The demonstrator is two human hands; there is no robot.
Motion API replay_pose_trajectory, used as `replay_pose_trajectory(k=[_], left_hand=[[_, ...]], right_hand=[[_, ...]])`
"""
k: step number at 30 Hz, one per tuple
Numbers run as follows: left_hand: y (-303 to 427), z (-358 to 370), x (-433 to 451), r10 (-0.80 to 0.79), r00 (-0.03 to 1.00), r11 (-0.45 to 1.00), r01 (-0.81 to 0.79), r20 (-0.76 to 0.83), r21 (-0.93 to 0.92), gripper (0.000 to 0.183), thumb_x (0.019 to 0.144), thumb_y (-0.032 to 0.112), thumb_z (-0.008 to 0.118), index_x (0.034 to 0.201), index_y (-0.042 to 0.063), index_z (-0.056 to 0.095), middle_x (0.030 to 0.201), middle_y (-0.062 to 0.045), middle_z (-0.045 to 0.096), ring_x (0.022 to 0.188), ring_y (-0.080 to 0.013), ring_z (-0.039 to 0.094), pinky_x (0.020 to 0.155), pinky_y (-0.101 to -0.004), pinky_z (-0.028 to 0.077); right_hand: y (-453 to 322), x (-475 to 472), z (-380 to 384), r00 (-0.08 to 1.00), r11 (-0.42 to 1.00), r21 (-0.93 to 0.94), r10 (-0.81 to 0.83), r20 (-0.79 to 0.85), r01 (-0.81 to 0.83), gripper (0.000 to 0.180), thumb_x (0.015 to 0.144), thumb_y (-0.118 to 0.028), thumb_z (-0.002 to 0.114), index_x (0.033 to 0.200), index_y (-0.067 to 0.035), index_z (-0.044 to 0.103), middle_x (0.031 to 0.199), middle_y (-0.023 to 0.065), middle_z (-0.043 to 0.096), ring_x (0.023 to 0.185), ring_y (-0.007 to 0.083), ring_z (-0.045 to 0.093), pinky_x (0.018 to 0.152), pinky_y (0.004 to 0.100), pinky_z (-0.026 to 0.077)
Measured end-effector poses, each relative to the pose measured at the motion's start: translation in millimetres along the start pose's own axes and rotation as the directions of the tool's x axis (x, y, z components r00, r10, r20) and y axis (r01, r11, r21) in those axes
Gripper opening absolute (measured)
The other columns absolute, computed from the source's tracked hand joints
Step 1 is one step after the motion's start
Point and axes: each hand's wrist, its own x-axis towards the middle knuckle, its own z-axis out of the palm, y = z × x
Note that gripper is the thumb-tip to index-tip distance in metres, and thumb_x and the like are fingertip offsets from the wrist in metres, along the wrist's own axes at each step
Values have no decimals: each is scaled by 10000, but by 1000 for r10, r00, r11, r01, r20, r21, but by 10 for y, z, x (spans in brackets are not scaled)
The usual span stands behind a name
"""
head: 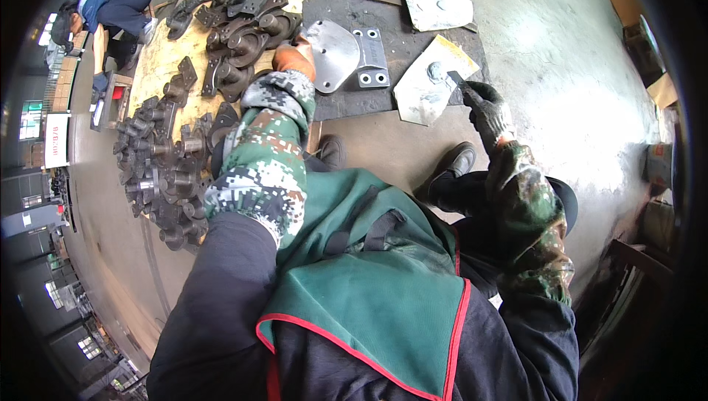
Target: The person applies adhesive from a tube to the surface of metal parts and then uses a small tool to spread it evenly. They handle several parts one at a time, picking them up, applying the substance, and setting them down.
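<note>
My left hand [296, 57], in an orange-palmed glove, grips the left edge of a flat grey metal plate [333, 57] with small holes. That plate joins a metal bracket [374, 58] with several ringed holes, over a dark mat [354, 108]. My right hand [487, 107], in a dark-fingered grey glove, holds a thin flat dark tool [457, 77], whose kind I cannot tell. The tool's tip lies over a pale, angular sheet [423, 94] bearing a grey smeared lump [436, 71]. Another pale sheet [440, 0] with round marks lies at the mat's far right corner.
Many dark metal brackets with round bosses [243, 47] crowd a yellowish board [152, 69] on the left. A co-worker [119, 5] bends down at the far left. My shoes [462, 159] are just below the mat. Boxes [659, 163] stand at the right rim.
</note>
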Motion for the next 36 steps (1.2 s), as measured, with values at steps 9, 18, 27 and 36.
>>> replay_pose_trajectory(k=[9, 18, 27, 36], left_hand=[[-379, 785, 900, 237, 972, 970, -237, -12, -62, 409, 870, 366, 436, 869, 23, 658, 855, -174, 650, 824, -353, 617, 712, -393, 452], [-361, 846, 931, 464, 883, 851, -467, -73, -240, 388, 886, 277, 386, 998, -5, 628, 954, -221, 634, 919, -346, 607, 754, -361, 458], [-213, 202, 460, 288, 951, 845, -198, 111, -497, 372, 878, 289, 506, 1021, -34, 621, 984, -106, 634, 812, -188, 550, 751, -314, 432], [-144, 98, 383, 235, 969, 824, -156, 78, -545, 559, 829, 458, 570, 1029, -61, 617, 1049, -144, 639, 879, -225, 575, 808, -330, 427]], right_hand=[[385, -45, -53, 991, 996, 19, -82, -105, 84, 269, 848, -259, 618, 1032, -63, 634, 757, -15, 589, 611, 75, 511, 536, 215, 409], [545, 148, -217, 979, 998, 59, 41, -199, -30, 258, 808, -190, 659, 1020, -44, 650, 807, 32, 648, 685, 97, 553, 615, 245, 449], [618, 429, -233, 941, 987, 100, -86, -328, 125, 231, 803, -187, 671, 1004, -75, 661, 810, 26, 654, 630, 80, 546, 534, 224, 425], [723, 290, -144, 958, 997, -4, -77, -276, 79, 143, 792, -98, 645, 917, -35, 677, 828, 53, 681, 725, 113, 595, 670, 246, 468]])
